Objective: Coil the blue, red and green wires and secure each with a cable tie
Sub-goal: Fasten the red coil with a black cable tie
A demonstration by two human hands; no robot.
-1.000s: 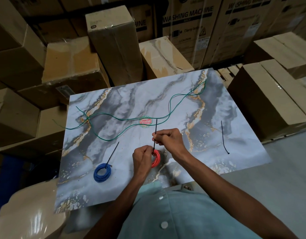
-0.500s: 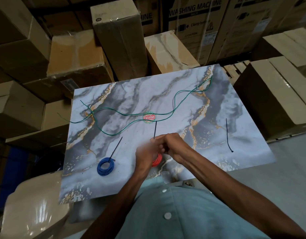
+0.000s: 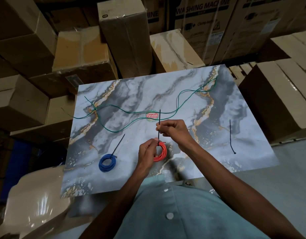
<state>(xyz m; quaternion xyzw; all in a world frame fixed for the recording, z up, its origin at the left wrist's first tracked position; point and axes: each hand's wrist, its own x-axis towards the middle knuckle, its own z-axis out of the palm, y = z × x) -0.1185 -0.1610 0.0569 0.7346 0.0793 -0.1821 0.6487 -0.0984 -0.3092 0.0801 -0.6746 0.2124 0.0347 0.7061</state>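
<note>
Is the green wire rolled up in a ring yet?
No, the green wire lies loose and wavy across the table.

Blue coil [image 3: 107, 162] lies tied, red coil [image 3: 160, 152] half-tied, green wire [image 3: 131, 112] sprawls uncoiled.

Marble-patterned board [image 3: 174, 94], grey-white with gold veining, serves as the work surface. Round red-and-green sticker [image 3: 152, 115] near its centre, reading "Patelsa".

Cardboard boxes stacked close around the far and side edges. One tall box [image 3: 126, 40] stands upright behind the far edge, wrapped in clear film. Printed carton [image 3: 200, 23] further back, lettered "WASHING MACHINE". Large box [image 3: 276, 99] just beside the board's right edge. Stacked boxes [image 3: 23, 94] on the left.

Pale glossy object [image 3: 33, 200] at lower left, blurred; cannot tell what. Teal buttoned shirt [image 3: 179, 213] fills bottom centre. Grey floor [image 3: 286, 169] at right.
</note>
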